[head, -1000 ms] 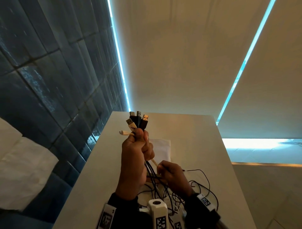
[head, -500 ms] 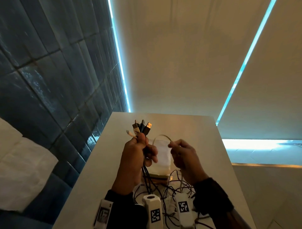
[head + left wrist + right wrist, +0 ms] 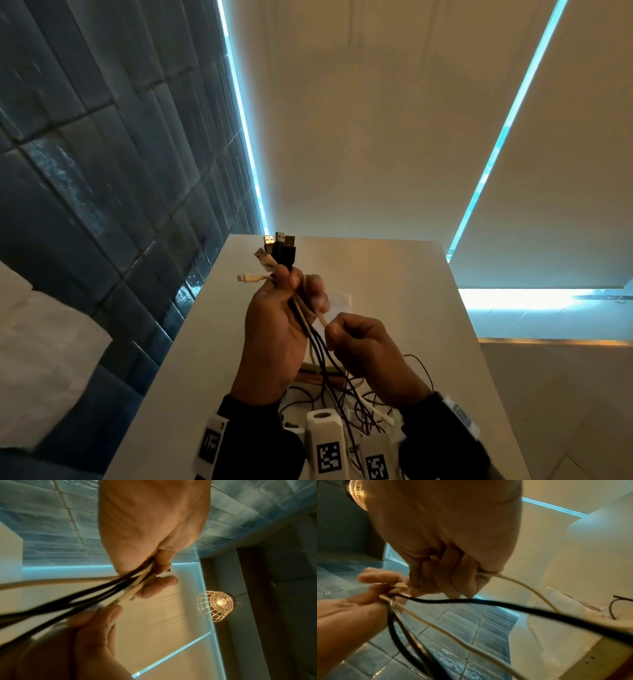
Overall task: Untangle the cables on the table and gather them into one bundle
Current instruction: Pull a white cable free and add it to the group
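Note:
My left hand (image 3: 286, 301) is raised above the table and grips a bundle of cables (image 3: 279, 255), black and white, their USB plugs fanned out above the fist. The strands (image 3: 320, 346) hang from the fist down to a tangle (image 3: 346, 401) on the table. Just right of and below it, my right hand (image 3: 346, 334) pinches one white cable (image 3: 322, 320) close to the left fingers. From the left wrist, the cables (image 3: 109, 586) run between the left fingers (image 3: 154, 586). From the right wrist, the white cable (image 3: 513, 581) leaves the curled right fingers (image 3: 453, 574).
The white table (image 3: 394, 274) has a sheet of white paper (image 3: 339, 298) behind the hands. A dark tiled wall (image 3: 102, 171) runs along the left edge. Wrist cameras with coded tags (image 3: 329, 448) sit near the bottom. A caged lamp (image 3: 216, 604) hangs overhead.
My right hand came up from the tangle with a white cable, then moved in and down beside the left fist. The left hand kept its grip on the plugs.

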